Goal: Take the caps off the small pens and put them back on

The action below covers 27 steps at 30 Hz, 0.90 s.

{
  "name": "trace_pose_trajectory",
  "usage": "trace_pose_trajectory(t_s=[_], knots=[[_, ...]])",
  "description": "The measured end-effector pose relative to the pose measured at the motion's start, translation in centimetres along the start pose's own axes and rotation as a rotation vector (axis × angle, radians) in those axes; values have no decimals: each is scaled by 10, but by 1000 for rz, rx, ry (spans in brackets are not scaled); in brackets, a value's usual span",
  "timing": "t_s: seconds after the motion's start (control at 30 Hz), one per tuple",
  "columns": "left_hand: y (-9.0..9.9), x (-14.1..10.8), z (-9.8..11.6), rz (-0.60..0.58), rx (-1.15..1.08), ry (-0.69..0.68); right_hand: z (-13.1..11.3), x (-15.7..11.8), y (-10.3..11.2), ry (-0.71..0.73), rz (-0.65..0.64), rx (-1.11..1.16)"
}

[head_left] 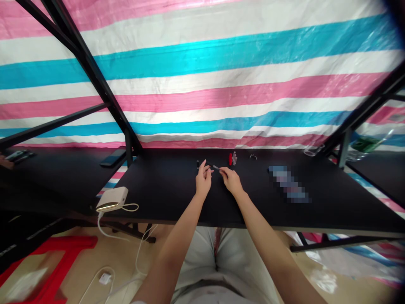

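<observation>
Over the middle of the black table, both hands meet at a thin dark pen-like stick (216, 167) with a greyish section. My right hand (232, 180) pinches its right end between thumb and fingers. My left hand (203, 179) is at the other end, fingers bent around it; the exact contact is too small to make out. Just left of that hand stands a small black cylinder (198, 163). Behind my right hand are a small red object (230, 159) and a clear, ribbed-looking piece (234, 158) beside it. Farther right lies a small dark, curved beaded-looking item (253, 156).
A blurred-out flat object (289, 184) lies on the right of the table (332, 202). At the front left corner sits a white power bank (112, 198) with cables hanging down. A clear cup (314, 148) is at the back right. Black metal struts (95, 76) slope up both sides.
</observation>
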<state>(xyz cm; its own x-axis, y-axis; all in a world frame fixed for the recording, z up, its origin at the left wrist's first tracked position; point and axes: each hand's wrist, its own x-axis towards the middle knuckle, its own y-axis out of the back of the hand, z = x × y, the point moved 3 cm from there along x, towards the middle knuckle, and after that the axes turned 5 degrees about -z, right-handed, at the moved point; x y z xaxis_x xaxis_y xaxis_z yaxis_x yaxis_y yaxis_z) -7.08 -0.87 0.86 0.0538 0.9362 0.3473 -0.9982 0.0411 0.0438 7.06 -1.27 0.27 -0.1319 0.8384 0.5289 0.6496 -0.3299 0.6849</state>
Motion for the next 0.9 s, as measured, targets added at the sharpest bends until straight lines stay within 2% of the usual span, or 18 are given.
trace_pose_trajectory(t_s=[0.23,0.47,0.6,0.77,0.9], knots=[[-4,-2,2,-104,75,-55,3,0,0,-19,1,10],[-4,-1,2,-175,114,-56,8,-1,0,-107,27,26],[-5,0,-3,-200,138,-50,5,-1,0,-82,2,13],[-12,-1,-4,-291,158,-50,3,-1,0,-86,1,23],[-13,-1,-3,-304,158,-38,4,-1,0,-84,4,35]])
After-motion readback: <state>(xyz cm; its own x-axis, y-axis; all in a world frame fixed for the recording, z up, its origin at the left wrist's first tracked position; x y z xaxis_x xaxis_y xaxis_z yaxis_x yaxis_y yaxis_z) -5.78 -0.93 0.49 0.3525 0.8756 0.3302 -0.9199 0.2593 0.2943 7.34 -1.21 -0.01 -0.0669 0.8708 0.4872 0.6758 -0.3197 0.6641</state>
